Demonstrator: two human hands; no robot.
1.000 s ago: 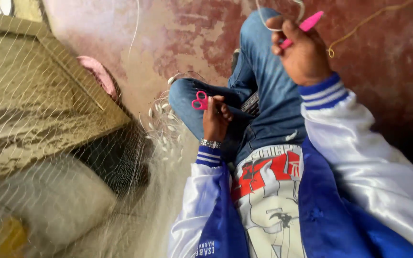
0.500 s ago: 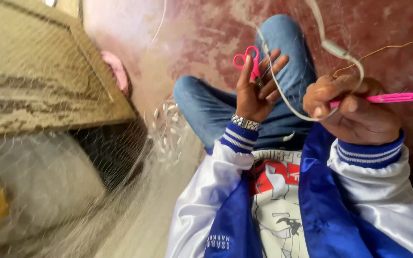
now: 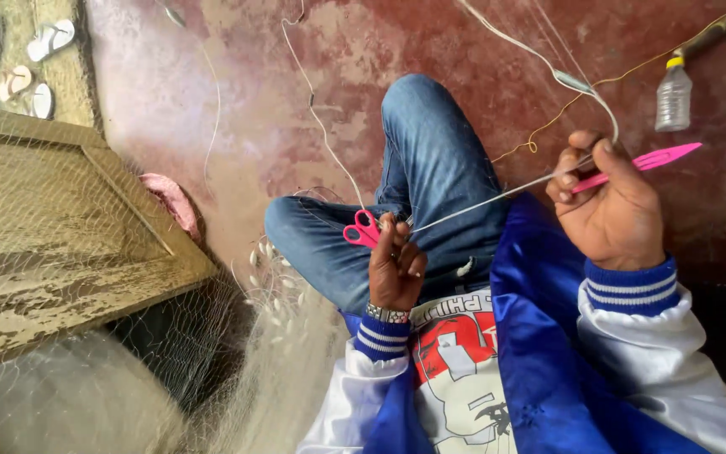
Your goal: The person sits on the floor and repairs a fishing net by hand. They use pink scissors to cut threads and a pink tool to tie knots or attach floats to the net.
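The floor is rough, red-brown painted concrete, and the person sits on it with one blue-jeans knee [image 3: 430, 134] raised.

A pale cord [image 3: 497, 195] now runs taut, in a straight slanting line, between the two hands. Half a second ago it hung as a loose loop and the left hand was lifted higher; now this hand has come down towards the lap, so the slack is pulled out and the cord is held ready for work. The left hand [image 3: 397, 269] is closed around the lower end of the cord, with small pink scissors [image 3: 363, 229] hooked on its fingers, just beside the cord. The right hand [image 3: 611, 210] is curled shut at the upper end, thumb and forefinger pinching the cord together with a pink netting needle [image 3: 640, 161], whose flat tip points away from the knee. Beyond this hand the cord bends away over the floor.

To the right of the knee, well apart, a small clear plastic bottle [image 3: 674, 97] stands. To the left of the knee fine fishing net [image 3: 128, 336] lies heaped, draped over what seems to be a wooden board [image 3: 60, 244]; I cannot tell it surely through the mesh. Far to the left, sandals [image 3: 44, 40] lie.
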